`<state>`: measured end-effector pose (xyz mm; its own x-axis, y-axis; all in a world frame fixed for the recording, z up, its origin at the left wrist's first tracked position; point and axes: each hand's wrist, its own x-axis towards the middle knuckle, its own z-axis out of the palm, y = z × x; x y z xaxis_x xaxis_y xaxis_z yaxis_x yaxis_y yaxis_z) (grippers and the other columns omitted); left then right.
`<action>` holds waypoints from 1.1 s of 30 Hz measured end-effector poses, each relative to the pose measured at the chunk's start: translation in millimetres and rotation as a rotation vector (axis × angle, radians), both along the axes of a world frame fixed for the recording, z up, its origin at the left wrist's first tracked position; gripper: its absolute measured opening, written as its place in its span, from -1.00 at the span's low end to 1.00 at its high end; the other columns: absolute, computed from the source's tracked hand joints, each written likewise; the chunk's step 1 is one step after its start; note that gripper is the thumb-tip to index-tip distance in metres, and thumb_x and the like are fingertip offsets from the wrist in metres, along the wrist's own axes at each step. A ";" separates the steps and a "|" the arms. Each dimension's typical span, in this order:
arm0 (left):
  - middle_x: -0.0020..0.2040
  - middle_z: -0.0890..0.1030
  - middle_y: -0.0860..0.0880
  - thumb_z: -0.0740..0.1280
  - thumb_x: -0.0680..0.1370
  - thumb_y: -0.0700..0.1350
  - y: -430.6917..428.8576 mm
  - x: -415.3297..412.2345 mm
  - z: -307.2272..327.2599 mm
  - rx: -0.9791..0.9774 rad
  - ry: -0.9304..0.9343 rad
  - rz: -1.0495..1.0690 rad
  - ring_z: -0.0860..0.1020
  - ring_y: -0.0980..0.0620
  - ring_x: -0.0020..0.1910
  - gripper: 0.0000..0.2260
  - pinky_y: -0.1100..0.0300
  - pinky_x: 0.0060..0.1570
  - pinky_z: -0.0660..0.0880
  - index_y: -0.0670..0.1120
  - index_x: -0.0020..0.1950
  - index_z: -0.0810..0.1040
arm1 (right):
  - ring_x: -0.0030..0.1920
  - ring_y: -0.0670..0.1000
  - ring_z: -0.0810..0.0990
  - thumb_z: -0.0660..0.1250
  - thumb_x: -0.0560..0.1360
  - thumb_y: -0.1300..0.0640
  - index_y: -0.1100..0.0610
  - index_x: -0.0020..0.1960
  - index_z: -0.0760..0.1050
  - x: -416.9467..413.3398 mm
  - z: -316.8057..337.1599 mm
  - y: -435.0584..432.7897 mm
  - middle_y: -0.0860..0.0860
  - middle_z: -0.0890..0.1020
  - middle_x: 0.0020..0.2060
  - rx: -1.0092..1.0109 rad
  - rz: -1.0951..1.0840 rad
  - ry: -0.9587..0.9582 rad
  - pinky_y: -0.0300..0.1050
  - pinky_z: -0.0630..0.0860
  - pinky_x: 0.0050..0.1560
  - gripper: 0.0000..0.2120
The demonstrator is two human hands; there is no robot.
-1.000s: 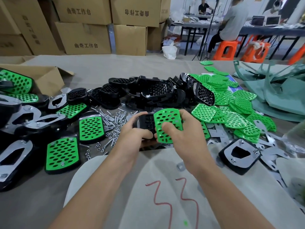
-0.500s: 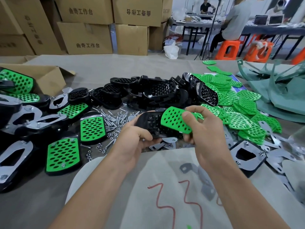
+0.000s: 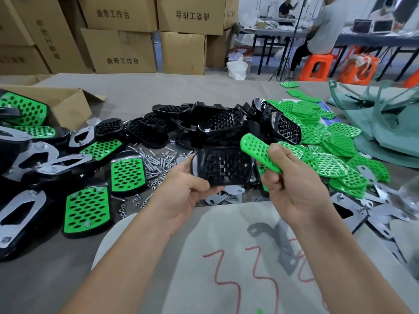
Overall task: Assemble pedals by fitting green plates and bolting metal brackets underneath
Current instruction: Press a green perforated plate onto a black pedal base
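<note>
Two parts now sit apart above the table: the left hand curls its fingers round the black pedal base, thumb on its near edge, and just right of it the right hand pinches the green plate, tilted steeply. A second ago the plate lay over the base; lifted clear, it likely needs re-aligning before fitting.

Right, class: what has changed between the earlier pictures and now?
The right hand has swung the green plate away from the black base, up and to the right, tilted. The left hand still holds the base. The piles stayed put.
</note>
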<state>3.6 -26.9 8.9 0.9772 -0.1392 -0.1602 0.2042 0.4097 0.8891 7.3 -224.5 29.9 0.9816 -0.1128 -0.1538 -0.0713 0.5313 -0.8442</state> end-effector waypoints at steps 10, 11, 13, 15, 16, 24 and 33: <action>0.17 0.68 -0.21 0.19 0.47 -0.58 -2.1 -1.3 -0.6 -0.024 -0.032 -0.052 0.69 -0.14 0.12 -0.50 0.07 0.00 0.66 -0.21 0.32 0.53 | -0.33 0.08 0.72 0.47 0.51 0.30 0.00 -0.03 0.51 -11.5 -0.4 13.2 0.07 0.74 -0.27 -0.663 0.056 -0.287 -0.11 0.57 -0.46 -0.76; 0.16 0.69 -0.20 0.19 0.47 -0.58 -1.8 -1.4 -0.9 -0.023 -0.034 -0.054 0.69 -0.13 0.11 -0.50 0.07 0.00 0.66 -0.21 0.31 0.54 | -0.35 0.08 0.72 0.48 0.51 0.30 0.00 -0.04 0.51 -11.5 -0.9 13.7 0.07 0.74 -0.27 -0.675 0.062 -0.276 -0.08 0.58 -0.47 -0.76; 0.13 0.70 -0.18 0.20 0.47 -0.58 -1.3 -1.9 -2.0 -0.021 -0.038 -0.060 0.70 -0.12 0.09 -0.51 0.06 0.00 0.66 -0.20 0.29 0.56 | -0.36 0.09 0.71 0.49 0.50 0.29 0.00 -0.07 0.50 -11.0 -1.2 11.9 0.06 0.74 -0.27 -0.696 0.074 -0.269 -0.07 0.57 -0.50 -0.75; 0.11 0.71 -0.17 0.21 0.46 -0.57 -0.5 -1.8 -3.1 -0.020 -0.046 -0.073 0.70 -0.13 0.08 -0.51 0.06 0.01 0.66 -0.20 0.28 0.57 | -0.32 0.14 0.73 0.51 0.49 0.28 -0.03 -0.10 0.50 -11.1 0.3 10.0 0.06 0.75 -0.26 -0.705 0.093 -0.283 0.02 0.59 -0.52 -0.73; 0.12 0.71 -0.18 0.23 0.44 -0.56 0.1 -1.5 -3.3 -0.019 -0.052 -0.079 0.70 -0.14 0.08 -0.52 0.06 0.01 0.66 -0.20 0.28 0.57 | -0.31 0.16 0.73 0.51 0.49 0.28 -0.04 -0.11 0.50 -11.3 1.1 9.4 0.06 0.75 -0.26 -0.709 0.102 -0.294 0.07 0.61 -0.51 -0.73; 0.06 0.72 -0.15 0.39 0.35 -0.30 1.5 -0.7 -1.8 0.055 -0.102 -0.014 0.71 -0.12 -0.01 -0.58 0.00 0.02 0.67 -0.11 0.20 0.63 | -0.32 0.11 0.73 0.54 0.47 0.24 0.00 -0.13 0.58 -12.8 -2.8 16.4 -0.02 0.73 -0.33 -0.847 0.070 -0.342 0.04 0.63 -0.47 -0.80; -0.01 0.74 -0.21 0.46 0.34 -0.41 1.1 -0.9 -1.8 0.027 -0.063 0.140 0.73 -0.20 -0.09 -0.73 0.10 -0.20 0.69 -0.18 -0.01 0.69 | -0.61 -0.01 0.41 0.50 0.51 0.19 0.00 -0.19 0.65 -10.4 -3.4 12.2 0.01 0.62 -0.48 -0.711 0.117 -0.301 -0.09 0.43 -0.51 -0.86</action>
<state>2.7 -25.8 7.1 0.9950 0.0027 -0.0996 0.0900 0.4055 0.9096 -3.2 -212.3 26.6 0.9813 0.0227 0.1914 0.1927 -0.1417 -0.9710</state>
